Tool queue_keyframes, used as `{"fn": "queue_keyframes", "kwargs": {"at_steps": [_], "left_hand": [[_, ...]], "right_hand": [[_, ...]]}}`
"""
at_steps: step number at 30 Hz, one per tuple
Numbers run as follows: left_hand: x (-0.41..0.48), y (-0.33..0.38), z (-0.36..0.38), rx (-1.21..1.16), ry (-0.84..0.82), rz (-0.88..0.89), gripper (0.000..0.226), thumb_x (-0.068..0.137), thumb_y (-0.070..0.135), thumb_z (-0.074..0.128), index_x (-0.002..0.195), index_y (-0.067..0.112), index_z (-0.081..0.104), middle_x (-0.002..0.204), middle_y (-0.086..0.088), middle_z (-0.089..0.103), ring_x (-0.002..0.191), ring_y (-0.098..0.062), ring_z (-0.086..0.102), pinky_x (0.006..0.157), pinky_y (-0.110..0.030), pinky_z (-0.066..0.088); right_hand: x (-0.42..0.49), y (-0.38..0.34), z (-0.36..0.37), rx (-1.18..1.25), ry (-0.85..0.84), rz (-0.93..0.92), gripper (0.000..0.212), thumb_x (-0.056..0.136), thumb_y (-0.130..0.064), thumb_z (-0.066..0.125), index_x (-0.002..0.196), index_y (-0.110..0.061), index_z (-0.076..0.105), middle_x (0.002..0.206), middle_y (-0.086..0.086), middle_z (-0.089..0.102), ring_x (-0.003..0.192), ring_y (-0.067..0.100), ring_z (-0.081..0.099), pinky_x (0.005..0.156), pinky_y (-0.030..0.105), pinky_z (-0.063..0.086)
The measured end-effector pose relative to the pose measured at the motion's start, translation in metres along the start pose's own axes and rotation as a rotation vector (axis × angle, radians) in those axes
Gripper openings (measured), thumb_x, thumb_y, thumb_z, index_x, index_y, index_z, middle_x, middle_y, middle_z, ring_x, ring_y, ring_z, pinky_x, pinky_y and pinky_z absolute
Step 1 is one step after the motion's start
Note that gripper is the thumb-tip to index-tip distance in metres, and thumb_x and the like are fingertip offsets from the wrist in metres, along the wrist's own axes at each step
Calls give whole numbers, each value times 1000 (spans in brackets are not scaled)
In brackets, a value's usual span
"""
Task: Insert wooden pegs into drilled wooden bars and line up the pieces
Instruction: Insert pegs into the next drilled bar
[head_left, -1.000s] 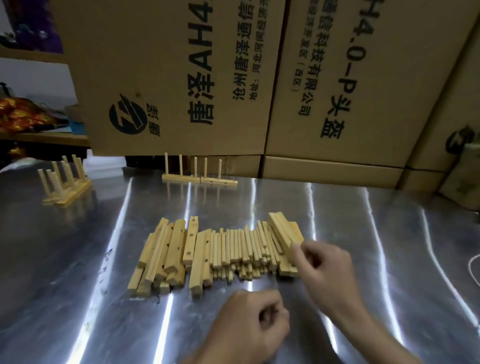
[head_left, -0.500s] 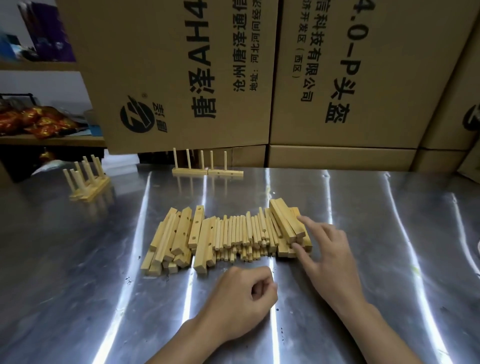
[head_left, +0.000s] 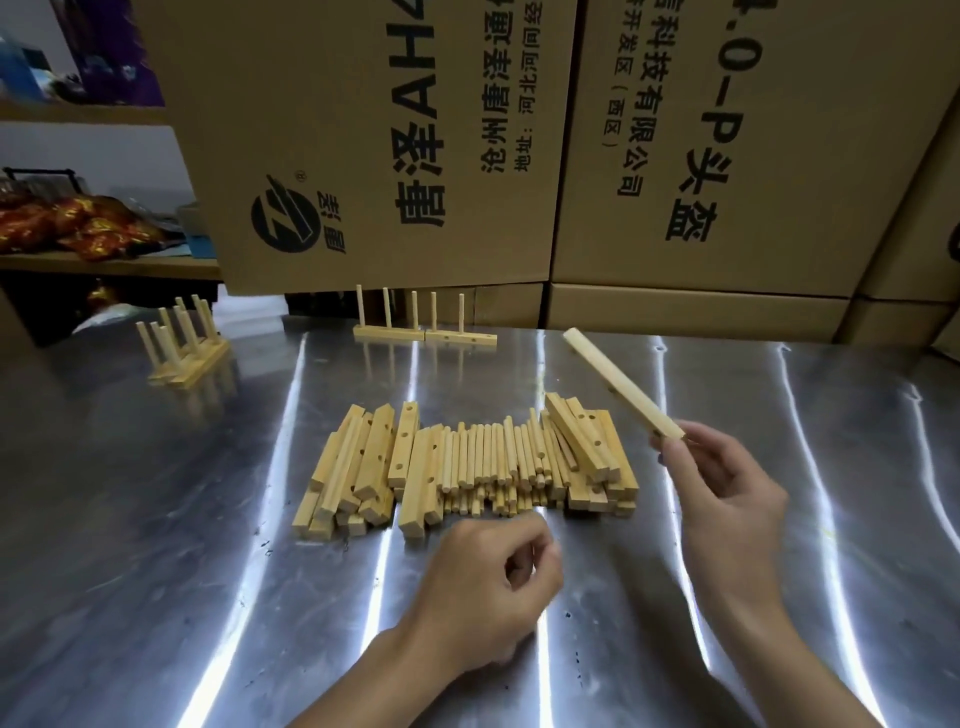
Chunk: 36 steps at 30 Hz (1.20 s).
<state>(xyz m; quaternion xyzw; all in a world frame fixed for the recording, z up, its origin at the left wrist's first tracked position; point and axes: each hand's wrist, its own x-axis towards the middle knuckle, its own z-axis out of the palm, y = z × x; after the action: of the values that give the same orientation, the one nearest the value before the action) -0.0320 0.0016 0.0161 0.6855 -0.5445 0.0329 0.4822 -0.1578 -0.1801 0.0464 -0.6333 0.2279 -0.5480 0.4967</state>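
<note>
Right hand (head_left: 727, 483) was up over the desk (head_left: 156, 519), to the right of the pile, and it pinched one drilled bar (head_left: 618, 384) by its near end between thumb and fingertips. The bar hung clear of the surface and slanted up and away toward the far edge, with a hole showing on its side. Left hand (head_left: 493, 587) sat low toward the near edge, just in front of the pile, its fingers curled into a loose fist with nothing visible inside it. The two hands were apart, with bare metal between them.

The pile (head_left: 467, 462) lay in the middle of the desk. There were loose bars (head_left: 374, 457) stacked at its left end, thin pegs (head_left: 493, 457) packed side by side in the centre, and more bars (head_left: 587, 447) heaped at its right end, some resting on top of others. All of them ran roughly from near edge to far edge.

At the far edge, two pegged bars (head_left: 423, 335) stood end to end in a line, touching, with three pegs upright in the left one and two in the right. Toward the far left corner sat another pegged set (head_left: 187, 364), several bars side by side with their pegs sticking up.

Printed cardboard boxes (head_left: 363, 145) were stacked behind the far edge. Beyond the left side, a shelf (head_left: 104, 265) held red and gold packets (head_left: 78, 223).
</note>
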Motion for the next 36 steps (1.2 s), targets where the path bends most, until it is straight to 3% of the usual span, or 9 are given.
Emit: {"fn": "queue_keyframes", "kwargs": {"at_steps": [3, 6, 8, 11, 15, 19, 25, 28, 36], "left_hand": [[7, 4, -19, -69, 302, 7, 30, 102, 26, 59, 73, 22, 58, 59, 7, 48, 51, -11, 46, 48, -26, 33], [16, -4, -46, -153, 600, -103, 32, 104, 26, 57, 72, 24, 56, 60, 5, 49, 53, -10, 45, 48, -26, 34], [21, -14, -62, -225, 706, -206, 33, 104, 26, 57, 72, 18, 57, 59, 4, 47, 54, -11, 41, 50, -25, 32], [23, -30, -78, -222, 767, -275, 33, 103, 20, 57, 71, 12, 57, 58, 7, 46, 55, -8, 40, 51, -21, 32], [23, -37, -82, -176, 751, -290, 33, 104, 19, 58, 72, 12, 58, 58, 6, 47, 55, -6, 42, 51, -19, 33], [23, -38, -79, -102, 693, -255, 34, 104, 24, 59, 72, 14, 60, 59, 3, 51, 55, -8, 45, 52, -18, 33], [20, -46, -71, 344, 440, -168, 23, 103, 28, 65, 80, 25, 67, 69, 12, 62, 71, -12, 59, 64, -38, 51], [19, -48, -62, 543, 296, -39, 9, 97, 28, 72, 88, 28, 70, 82, 18, 63, 86, -10, 56, 79, -35, 46], [22, -51, -36, 633, 168, 43, 3, 96, 34, 70, 99, 33, 71, 94, 19, 64, 96, -8, 53, 86, -35, 44]], "right_hand": [[-13, -10, 8, 97, -246, 45, 12, 97, -19, 72, 102, -25, 80, 88, 1, 80, 78, 5, 73, 68, 11, 52], [-21, -8, 14, -39, -485, 157, 16, 97, -23, 70, 87, -22, 82, 71, 7, 75, 62, 7, 65, 60, 12, 46], [-23, -3, 14, -298, -622, 221, 29, 99, -27, 70, 72, -22, 79, 61, 3, 72, 53, 5, 61, 56, 16, 43], [-29, 1, 13, -858, -776, 141, 38, 94, -52, 66, 66, -27, 70, 57, -9, 69, 55, 4, 63, 54, 24, 40], [-30, 1, 10, -995, -683, -77, 38, 86, -68, 62, 71, -33, 62, 67, -19, 66, 63, 3, 60, 52, 25, 41], [-31, 5, 9, -767, -955, -150, 35, 83, -74, 62, 98, -43, 66, 98, -22, 57, 88, 1, 58, 70, 18, 44], [-32, 9, 11, -812, -973, -166, 28, 86, -74, 62, 97, -48, 61, 103, -24, 49, 88, 2, 56, 70, 25, 50], [-33, 10, 11, -817, -969, -185, 30, 86, -75, 60, 98, -48, 60, 106, -24, 48, 89, 2, 56, 69, 26, 50], [-38, 15, 13, -797, -960, -208, 28, 89, -73, 59, 101, -47, 59, 107, -27, 47, 95, -1, 55, 69, 23, 49]]}}
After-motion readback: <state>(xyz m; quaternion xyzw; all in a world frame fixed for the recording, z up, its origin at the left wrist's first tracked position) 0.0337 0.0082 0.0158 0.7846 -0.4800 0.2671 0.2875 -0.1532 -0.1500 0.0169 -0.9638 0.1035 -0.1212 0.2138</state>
